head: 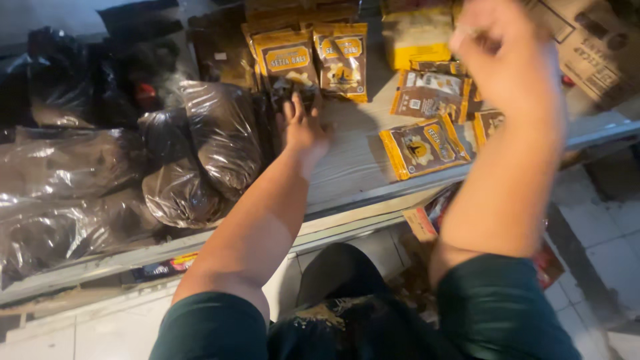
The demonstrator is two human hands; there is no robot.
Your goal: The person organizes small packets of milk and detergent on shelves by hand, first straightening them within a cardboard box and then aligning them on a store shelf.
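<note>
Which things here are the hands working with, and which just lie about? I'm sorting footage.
In hand:
left hand reaching to upright yellow-brown sachets
right hand raised, blurred

Lying about:
flat sachet
clear bags of dark stuff
cardboard box

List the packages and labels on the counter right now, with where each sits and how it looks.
Two upright pouches: counter's back, beyond the left hand; yellow-brown, oval labels.
Flat pouch: near the counter edge, lying tilted; yellow border, brown middle.
Pouch pile: below the raised right hand; same colours.
Yellow block pack: back centre.
Clear plastic bags: left side; dark contents.
Cardboard box: far right; brown, printed.
</note>
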